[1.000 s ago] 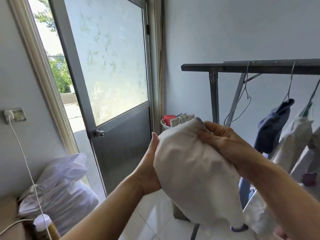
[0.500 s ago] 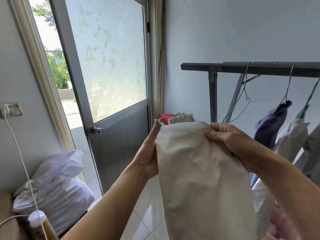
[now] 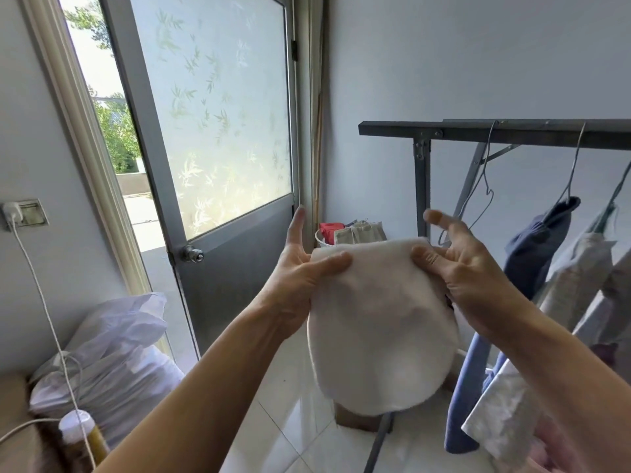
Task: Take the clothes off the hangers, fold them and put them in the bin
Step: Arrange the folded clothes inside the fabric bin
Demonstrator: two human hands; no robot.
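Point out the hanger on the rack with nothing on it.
The wire hanger nearest the end post of the rack hangs bare; the next one carries a navy garment, the one beyond a pale garment.

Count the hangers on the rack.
3. An empty wire hanger hangs nearest the rack post; a second hanger carries the navy garment; a third hanger, at the right edge, carries a pale garment. Others may be offscreen.

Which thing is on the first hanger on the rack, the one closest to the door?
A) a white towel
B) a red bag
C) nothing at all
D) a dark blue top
C: the first wire hanger hangs bare from the rack, and the dark blue garment is on the next hanger along.
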